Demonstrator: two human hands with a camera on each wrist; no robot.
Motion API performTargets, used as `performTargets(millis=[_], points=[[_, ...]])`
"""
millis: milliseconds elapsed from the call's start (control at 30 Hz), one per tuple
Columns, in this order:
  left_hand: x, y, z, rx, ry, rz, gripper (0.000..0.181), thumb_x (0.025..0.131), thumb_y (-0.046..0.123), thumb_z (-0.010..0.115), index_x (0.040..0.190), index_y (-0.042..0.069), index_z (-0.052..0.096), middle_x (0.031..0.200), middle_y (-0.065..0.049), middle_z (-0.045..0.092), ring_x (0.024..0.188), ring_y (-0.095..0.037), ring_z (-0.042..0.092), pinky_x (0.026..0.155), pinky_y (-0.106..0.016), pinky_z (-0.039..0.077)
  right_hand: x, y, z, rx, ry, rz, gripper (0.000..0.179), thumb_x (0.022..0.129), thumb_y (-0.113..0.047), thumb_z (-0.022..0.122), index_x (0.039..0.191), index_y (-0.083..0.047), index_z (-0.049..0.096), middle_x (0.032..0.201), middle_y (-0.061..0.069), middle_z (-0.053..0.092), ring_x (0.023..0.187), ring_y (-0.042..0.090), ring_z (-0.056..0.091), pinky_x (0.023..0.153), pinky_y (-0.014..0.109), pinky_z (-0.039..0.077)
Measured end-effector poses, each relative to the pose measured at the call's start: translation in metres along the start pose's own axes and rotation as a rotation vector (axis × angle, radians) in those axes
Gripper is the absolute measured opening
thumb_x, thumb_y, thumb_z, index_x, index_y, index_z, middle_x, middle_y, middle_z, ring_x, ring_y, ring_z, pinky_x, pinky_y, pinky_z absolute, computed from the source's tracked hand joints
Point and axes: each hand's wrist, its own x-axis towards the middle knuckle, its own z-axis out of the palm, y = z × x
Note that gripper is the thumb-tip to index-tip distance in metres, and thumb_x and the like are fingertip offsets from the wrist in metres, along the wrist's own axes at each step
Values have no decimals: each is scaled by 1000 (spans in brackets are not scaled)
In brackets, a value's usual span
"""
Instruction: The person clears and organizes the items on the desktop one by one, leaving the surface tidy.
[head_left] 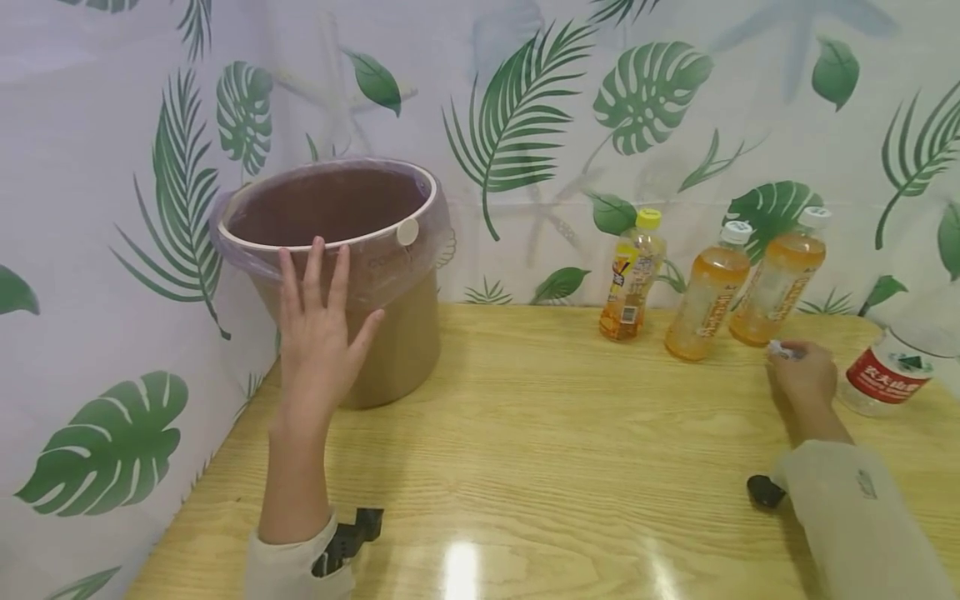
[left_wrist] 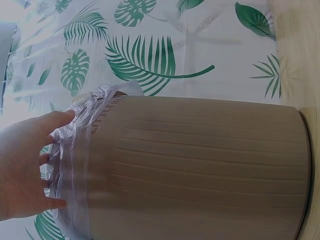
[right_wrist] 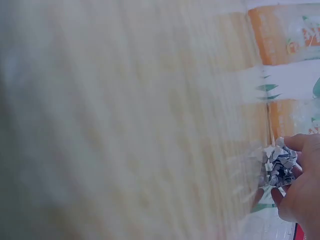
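A tan trash bin (head_left: 397,342) lined with a thin clear plastic bag (left_wrist: 75,150) stands at the left of the table. My left hand (head_left: 315,358) is at its near rim, fingers spread and fairly straight against the bagged edge. In the left wrist view, that hand (left_wrist: 25,167) is beside the bag at the bin's mouth. Over at the right, my right hand (head_left: 808,379) grips a crumpled paper ball (right_wrist: 281,165) just above or at the table; the exact contact cannot be told. Fingers and thumb of the right hand (right_wrist: 305,182) curl around the paper.
Behind the right hand stand a yellow-capped drink bottle (head_left: 632,279) and two white-capped orange drink bottles, one nearer (head_left: 708,296) and one farther right (head_left: 780,283). A clear bottle with a red label (head_left: 888,375) is right of the hand. Leaf-patterned cloth (head_left: 525,125) backs the wooden table (head_left: 540,450).
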Motion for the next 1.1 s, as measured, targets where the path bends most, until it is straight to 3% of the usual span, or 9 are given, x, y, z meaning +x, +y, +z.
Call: performTargets(millis=[167, 367, 700, 967, 1100], points=[[0, 0, -1, -10, 1, -10, 77, 90, 35, 58, 148, 11, 13, 152, -4, -8, 134, -30, -19, 108, -47, 1, -4, -1, 6, -26, 39, -70, 50, 91, -29, 51, 127, 6, 50, 125, 31, 45, 111, 46, 41, 87, 54, 35], [0, 0, -2, -15, -1, -16, 76, 90, 35, 57, 148, 12, 13, 152, -3, -9, 134, -29, -19, 108, -48, 3, -9, -1, 8, -22, 50, -54, 59, 89, -25, 54, 133, 11, 36, 131, 34, 36, 117, 48, 35, 94, 55, 31], [0, 1, -1, -14, -2, -2, 76, 90, 35, 57, 148, 11, 13, 152, -4, -8, 134, -30, -18, 108, -43, -2, -20, 0, 4, -17, 34, -61, 59, 89, -26, 55, 131, 11, 36, 131, 33, 36, 117, 47, 36, 94, 54, 31], [-2, 1, 0, -30, 18, 9, 76, 90, 34, 58, 148, 11, 15, 152, -4, -7, 134, -30, -18, 108, -43, -1, -40, -8, -7, 9, -29, -130, 61, 90, -28, 54, 131, 12, 34, 129, 36, 36, 112, 46, 38, 89, 54, 35], [-1, 2, 0, -37, 20, 8, 76, 90, 34, 58, 148, 11, 16, 152, -4, -7, 134, -30, -18, 108, -45, 1, -49, -14, -12, -30, -35, -187, 58, 91, -28, 54, 127, 13, 37, 124, 36, 40, 107, 47, 42, 82, 53, 39]])
